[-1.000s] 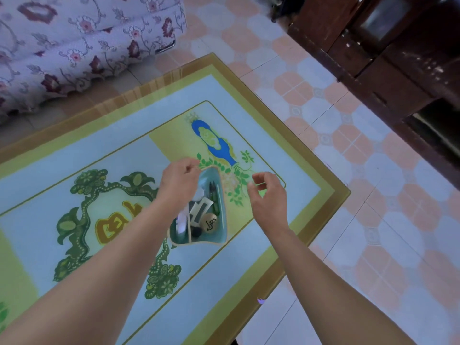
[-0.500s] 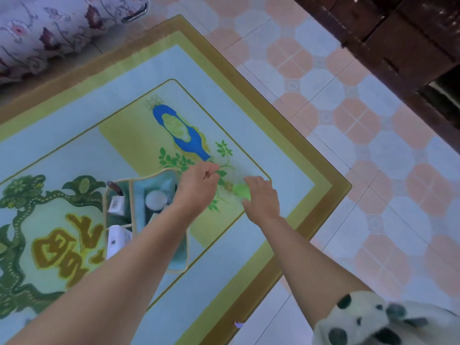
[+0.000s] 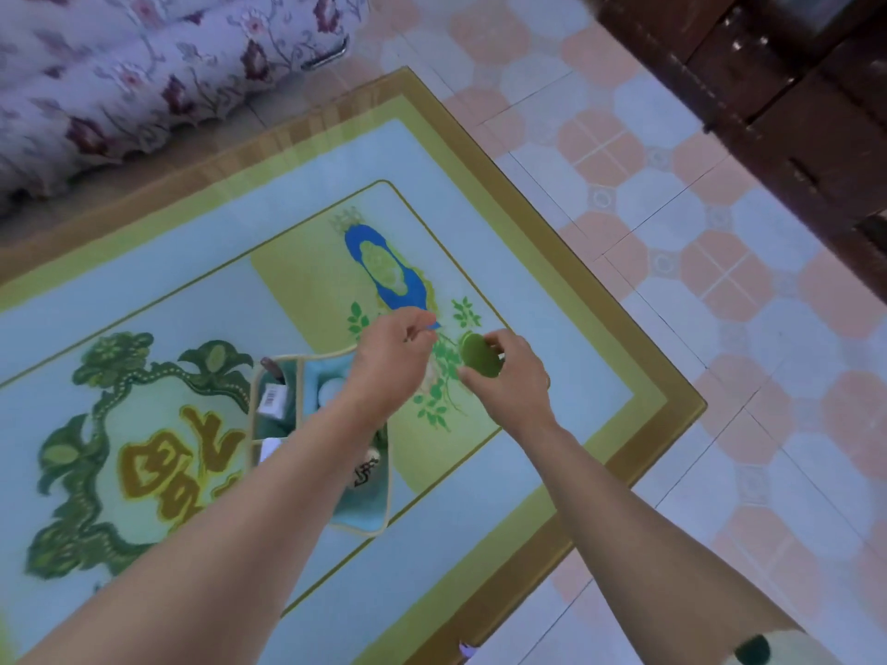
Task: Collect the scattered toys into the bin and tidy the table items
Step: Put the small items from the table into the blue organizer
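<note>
My right hand (image 3: 511, 376) grips a flat green oval piece (image 3: 479, 356) a little above the table (image 3: 552, 300), right of the middle. My left hand (image 3: 396, 357) hovers just left of it, fingers curled, thumb and forefinger pinched; I cannot tell whether anything is between them. A teal fabric bin (image 3: 365, 518) with a cream rim lies on the table under my left forearm. Inside it I see a white ball (image 3: 331, 391), a barcode tag (image 3: 272, 398) and a round wooden piece (image 3: 368, 468) with black marks. My arm hides much of the bin.
The glass-topped table carries a printed green, blue and yellow pattern; its right corner (image 3: 698, 405) lies close to my right hand. A floral sofa (image 3: 144, 64) stands beyond the far edge. Dark wooden furniture (image 3: 768, 79) lines the tiled floor at upper right.
My right hand has lifted the green piece off the table and turned it up. My left hand has stayed beside it. The view has shifted slightly.
</note>
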Demonstrator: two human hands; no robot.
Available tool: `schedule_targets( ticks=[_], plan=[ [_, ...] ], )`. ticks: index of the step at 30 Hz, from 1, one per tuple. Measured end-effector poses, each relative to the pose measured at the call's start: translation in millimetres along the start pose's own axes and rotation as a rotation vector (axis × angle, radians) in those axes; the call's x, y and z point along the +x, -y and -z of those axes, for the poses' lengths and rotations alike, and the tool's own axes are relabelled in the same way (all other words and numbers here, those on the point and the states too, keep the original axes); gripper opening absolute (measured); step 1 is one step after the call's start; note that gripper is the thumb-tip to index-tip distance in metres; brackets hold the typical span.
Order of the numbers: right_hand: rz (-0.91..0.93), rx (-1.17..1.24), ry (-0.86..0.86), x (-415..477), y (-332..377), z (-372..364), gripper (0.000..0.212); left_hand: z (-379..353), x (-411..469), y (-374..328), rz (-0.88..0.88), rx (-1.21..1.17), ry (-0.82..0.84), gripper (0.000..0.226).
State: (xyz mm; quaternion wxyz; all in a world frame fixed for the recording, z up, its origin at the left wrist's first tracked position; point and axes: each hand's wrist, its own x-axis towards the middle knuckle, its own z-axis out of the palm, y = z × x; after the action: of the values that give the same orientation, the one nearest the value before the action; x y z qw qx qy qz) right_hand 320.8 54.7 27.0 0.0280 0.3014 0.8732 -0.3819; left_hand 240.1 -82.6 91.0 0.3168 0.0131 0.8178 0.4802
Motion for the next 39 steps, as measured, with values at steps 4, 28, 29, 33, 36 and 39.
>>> schedule_targets(
  ticks=[4,28,29,33,36,39],
  plan=[
    [0.171,0.174,0.02,-27.9,61.1,3.2,0.046,39.6,-6.7,-1.9,0.005,-0.064,-0.093,0.029],
    [0.501,-0.934,0.326,-107.9,91.1,-97.8,0.016,125.1,-75.7,109.5,0.081,-0.082,-0.153,0.029],
    [0.501,-0.909,0.305,-107.4,90.3,-95.4,0.017,123.9,-76.2,109.7,0.076,-0.075,-0.144,0.03],
    [0.473,-0.758,0.073,-108.1,88.1,-83.1,0.022,122.4,-77.6,108.5,0.051,0.03,-0.173,0.031],
    [0.284,-0.622,-0.049,-115.1,87.3,-72.6,0.035,124.4,-78.5,110.9,0.021,0.2,-0.275,0.03],
    [0.0,-0.459,0.07,-120.7,84.9,-68.2,0.048,122.9,-76.0,120.0,0.075,0.283,-0.304,0.039]
  ],
)
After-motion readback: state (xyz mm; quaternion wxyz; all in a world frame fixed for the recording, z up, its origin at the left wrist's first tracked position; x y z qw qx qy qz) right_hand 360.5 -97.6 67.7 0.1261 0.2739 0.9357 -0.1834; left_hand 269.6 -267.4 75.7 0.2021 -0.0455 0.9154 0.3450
